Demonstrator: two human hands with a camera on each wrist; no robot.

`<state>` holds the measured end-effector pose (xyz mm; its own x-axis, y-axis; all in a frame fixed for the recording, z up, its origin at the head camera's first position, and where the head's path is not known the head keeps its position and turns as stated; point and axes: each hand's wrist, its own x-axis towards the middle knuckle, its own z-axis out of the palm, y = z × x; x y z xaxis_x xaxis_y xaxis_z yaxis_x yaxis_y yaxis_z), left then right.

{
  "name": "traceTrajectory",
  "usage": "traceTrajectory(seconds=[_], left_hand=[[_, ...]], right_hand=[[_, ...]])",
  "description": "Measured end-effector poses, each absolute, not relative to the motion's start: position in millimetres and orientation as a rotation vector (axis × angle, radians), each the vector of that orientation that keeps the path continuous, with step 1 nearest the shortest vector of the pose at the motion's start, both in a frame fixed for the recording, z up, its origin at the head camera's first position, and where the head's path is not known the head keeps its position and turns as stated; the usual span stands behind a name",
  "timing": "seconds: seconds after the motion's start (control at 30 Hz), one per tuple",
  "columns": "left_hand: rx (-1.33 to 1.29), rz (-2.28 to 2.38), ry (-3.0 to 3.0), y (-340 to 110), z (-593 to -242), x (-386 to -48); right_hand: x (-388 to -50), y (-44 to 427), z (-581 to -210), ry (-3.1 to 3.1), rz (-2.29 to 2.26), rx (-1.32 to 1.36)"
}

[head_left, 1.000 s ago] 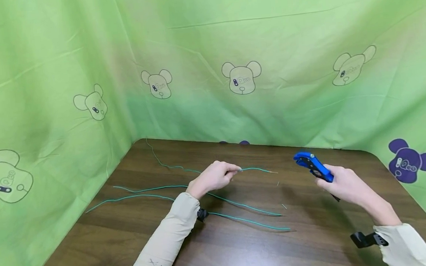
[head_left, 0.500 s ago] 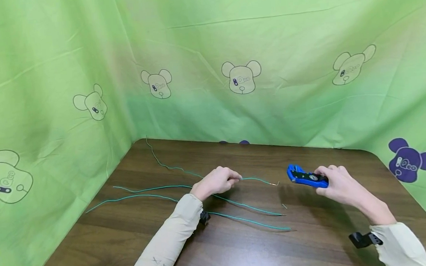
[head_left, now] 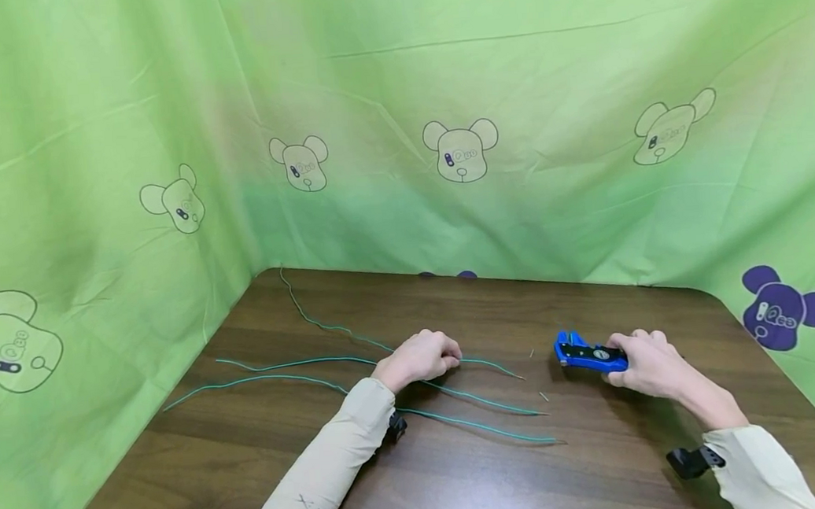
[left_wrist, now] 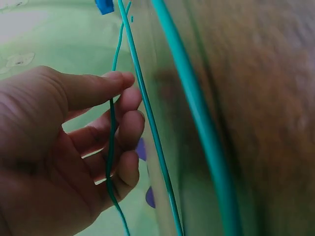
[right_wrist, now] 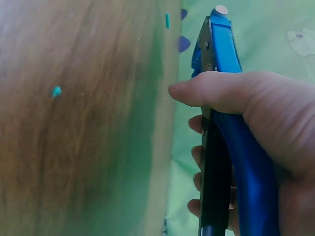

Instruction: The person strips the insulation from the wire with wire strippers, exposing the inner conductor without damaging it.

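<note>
In the head view my left hand (head_left: 418,360) pinches a thin green wire (head_left: 487,361) between thumb and index finger; its bare copper end points right. The left wrist view shows this wire (left_wrist: 109,167) crossing the palm, the other fingers loosely curled. Two more green wires (head_left: 481,398) lie on the table beneath and in front of the hand, also with bare right ends. My right hand (head_left: 649,364) grips a blue and black wire stripper (head_left: 588,354) just right of the held wire's end. The right wrist view shows the thumb over the stripper's handle (right_wrist: 251,167), fingers around the far side.
Two small cut bits of insulation (head_left: 544,396) lie on the brown wooden table (head_left: 182,475) between the wire ends and the stripper. Green curtains (head_left: 391,224) with printed bear heads stand behind and beside the table. Black cameras (head_left: 692,462) sit on both wrists.
My left hand has moved toward the table's front, bringing the pinched wire's end lower. My right hand has lowered and turned the wire stripper, now roughly level with its head pointing left.
</note>
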<state>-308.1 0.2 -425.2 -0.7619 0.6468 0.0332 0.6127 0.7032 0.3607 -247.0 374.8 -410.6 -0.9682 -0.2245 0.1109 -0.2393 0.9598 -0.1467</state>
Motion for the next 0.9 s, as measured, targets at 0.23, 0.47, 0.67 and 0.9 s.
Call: traceTrajectory(seconds=[0.23,0.47,0.67,0.9], left_hand=[[0.964,0.481,2.792,0.6,-424.0,-305.8],[0.945,0.472,2.776,-4.0,-421.5,-302.6],[0.97,0.539,2.784,-10.2,-410.9,-302.7],[0.975,0.536,2.795,-26.9,-386.2,-309.4]], right_hand=[[-249.9,379.9,-415.6,-3.073,0.222,0.341],[-249.4,380.8,-416.6,-3.113,0.25,0.37],[-250.7,384.0,-413.3,-3.163,0.291,0.449],[-252.0,390.1,-407.0,-3.188,0.414,0.528]])
